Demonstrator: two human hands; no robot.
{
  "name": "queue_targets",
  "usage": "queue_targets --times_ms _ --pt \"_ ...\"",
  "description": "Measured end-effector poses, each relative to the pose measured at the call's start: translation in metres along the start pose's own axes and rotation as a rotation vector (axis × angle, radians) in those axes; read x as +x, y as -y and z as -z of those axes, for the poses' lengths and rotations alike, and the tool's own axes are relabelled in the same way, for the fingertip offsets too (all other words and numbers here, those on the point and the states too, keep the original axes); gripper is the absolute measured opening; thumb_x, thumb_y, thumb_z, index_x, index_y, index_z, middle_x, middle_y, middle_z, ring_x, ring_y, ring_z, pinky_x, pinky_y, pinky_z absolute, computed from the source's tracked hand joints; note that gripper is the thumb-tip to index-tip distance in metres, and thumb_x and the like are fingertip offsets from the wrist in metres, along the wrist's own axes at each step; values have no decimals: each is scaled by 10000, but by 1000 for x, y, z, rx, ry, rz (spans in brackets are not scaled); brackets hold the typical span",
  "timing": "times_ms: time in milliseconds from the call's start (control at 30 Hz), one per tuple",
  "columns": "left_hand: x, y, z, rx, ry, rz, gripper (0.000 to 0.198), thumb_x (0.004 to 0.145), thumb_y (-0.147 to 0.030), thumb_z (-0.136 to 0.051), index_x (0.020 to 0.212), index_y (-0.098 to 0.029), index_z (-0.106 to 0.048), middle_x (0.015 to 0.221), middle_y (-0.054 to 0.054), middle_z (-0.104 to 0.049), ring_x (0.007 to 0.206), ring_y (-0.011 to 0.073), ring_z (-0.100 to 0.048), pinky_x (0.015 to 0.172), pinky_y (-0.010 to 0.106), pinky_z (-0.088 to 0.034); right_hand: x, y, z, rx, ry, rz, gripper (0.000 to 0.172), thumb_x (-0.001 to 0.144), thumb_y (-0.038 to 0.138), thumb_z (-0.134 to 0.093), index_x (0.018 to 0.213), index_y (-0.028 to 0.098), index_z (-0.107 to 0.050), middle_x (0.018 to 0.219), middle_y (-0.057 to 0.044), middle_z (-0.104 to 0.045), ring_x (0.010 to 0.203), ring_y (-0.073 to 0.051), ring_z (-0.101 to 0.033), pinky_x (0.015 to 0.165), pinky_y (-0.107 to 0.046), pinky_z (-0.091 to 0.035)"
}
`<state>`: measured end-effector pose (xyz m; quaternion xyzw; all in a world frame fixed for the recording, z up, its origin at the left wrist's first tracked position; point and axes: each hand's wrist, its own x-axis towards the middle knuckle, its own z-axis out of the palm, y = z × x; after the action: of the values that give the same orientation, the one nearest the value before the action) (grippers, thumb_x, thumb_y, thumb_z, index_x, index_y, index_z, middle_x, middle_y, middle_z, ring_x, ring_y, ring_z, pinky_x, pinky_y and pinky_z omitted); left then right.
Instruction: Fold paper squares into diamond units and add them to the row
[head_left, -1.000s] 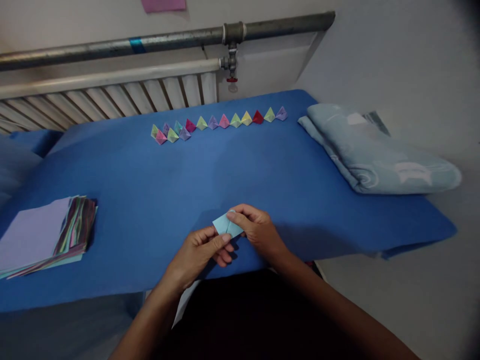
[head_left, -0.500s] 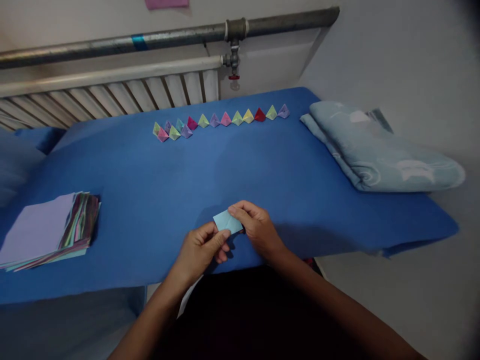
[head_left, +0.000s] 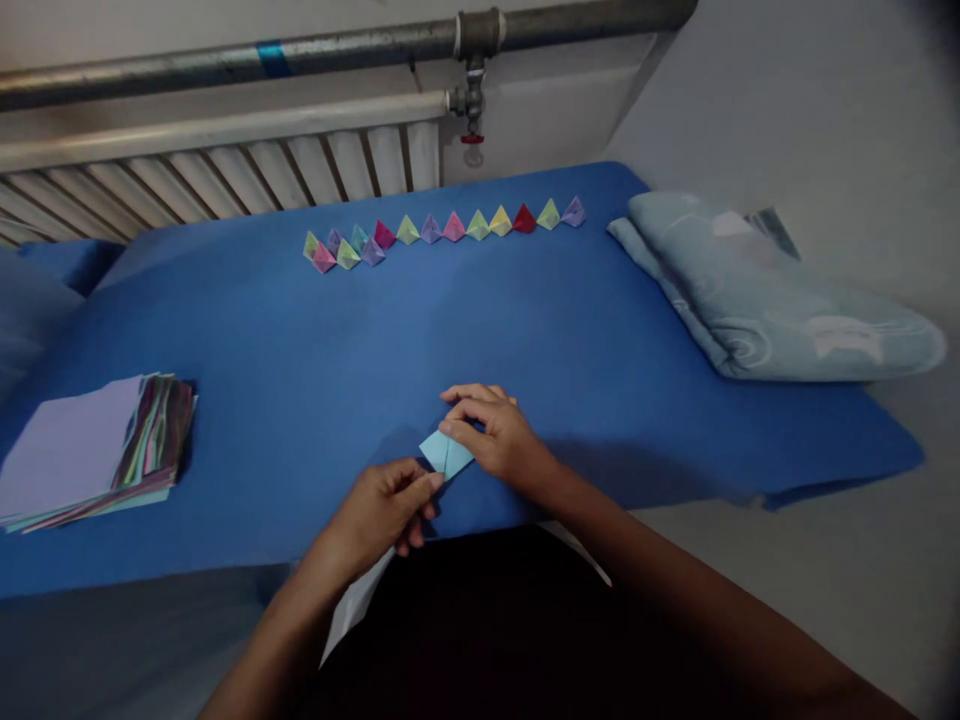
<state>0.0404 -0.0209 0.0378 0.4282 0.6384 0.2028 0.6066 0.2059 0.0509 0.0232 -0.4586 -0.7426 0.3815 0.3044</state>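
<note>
A small folded piece of light blue paper [head_left: 445, 453] is between my hands, close to the front edge of the blue-covered surface [head_left: 315, 400]. My left hand [head_left: 386, 510] pinches its lower corner between thumb and forefinger. My right hand [head_left: 501, 440] lies over the paper's right part, thumb and fingertips on its upper edge, hiding that end. A crease line runs across the visible face of the paper.
Folded paper pieces in several colours [head_left: 453, 228] stand in a row at the back. A stack of coloured paper [head_left: 82, 440] lies at the left, a folded light blue blanket [head_left: 757, 300] at the right. Behind are a radiator [head_left: 262, 165] and a metal pipe [head_left: 367, 45].
The paper has turned and moved slightly left and lower. My right hand has shifted from pinching its upper corner to lying over its right side. The left hand has slid down to the lower corner.
</note>
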Motion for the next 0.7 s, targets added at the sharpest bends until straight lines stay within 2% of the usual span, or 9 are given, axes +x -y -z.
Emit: queue_targets --times_ms 67,167,233,300,400,467,567,633,700 --pt "-3 4 10 164 -138 -73 262 819 -409 -556 670 -193 -559 477 -47 -530 382 92 -480 380 195 -364 -1 -1 -3 -105 31 24 152 834 254 -623 690 215 -649 1192 -28 -646 1145 -255 -487 956 -466 -289" --pt "1 9 18 418 -360 -459 118 853 -282 -551 804 -213 -633 687 -16 -651 609 121 -607 579 239 -483 -4 -4 -10 -229 37 73 166 838 260 -624 685 208 -659 1245 -37 -625 1199 -283 -439 962 -469 -270" --pt "9 12 17 551 -381 -742 120 883 -218 -530 906 -223 -648 870 9 -693 804 147 -641 735 286 -503 -5 -8 -14 -289 25 95 163 842 266 -614 699 210 -667 1262 -39 -614 1207 -288 -428 958 -461 -270" --pt "17 15 14 674 -362 -906 150 909 -188 -509 961 -215 -647 963 29 -696 890 166 -637 799 326 -492 -5 -12 -16 -334 7 113 151 841 274 -611 714 214 -665 1285 -39 -595 1208 -285 -423 952 -449 -274" --pt "25 19 10 826 -380 -974 160 926 -187 -501 987 -203 -647 992 45 -694 884 180 -631 785 352 -478 -3 -15 -17 -379 -17 143 67 815 288 -640 809 225 -663 1306 -48 -574 1205 -289 -423 942 -436 -283" --pt "26 20 9 878 -408 -994 172 933 -184 -490 996 -192 -650 1004 57 -689 888 185 -622 773 354 -472 -4 -14 -14 -382 -56 146 95 808 285 -648 884 229 -657 1291 -60 -581 1196 -290 -432 935 -427 -291" --pt "26 20 9 915 -437 -1022 179 933 -180 -487 967 -166 -663 1001 76 -679 895 193 -597 768 352 -469 -12 -8 -4 -351 -127 150 66 855 245 -589 883 226 -646 1147 -59 -650 1103 -253 -499 901 -393 -310" --pt "26 19 9 938 -431 -1033 184 931 -173 -486 958 -162 -668 975 76 -675 874 193 -583 752 348 -464 -21 -4 4 -319 -77 213 109 892 219 -527 876 222 -634 968 -38 -687 929 -201 -558 832 -357 -333" --pt "27 19 9 954 -419 -1044 189 930 -164 -482 969 -167 -667 951 68 -672 845 188 -576 735 343 -456 -33 -3 9 -310 44 274 130 894 184 -499 877 213 -625 872 -19 -689 823 -174 -565 784 -339 -337"
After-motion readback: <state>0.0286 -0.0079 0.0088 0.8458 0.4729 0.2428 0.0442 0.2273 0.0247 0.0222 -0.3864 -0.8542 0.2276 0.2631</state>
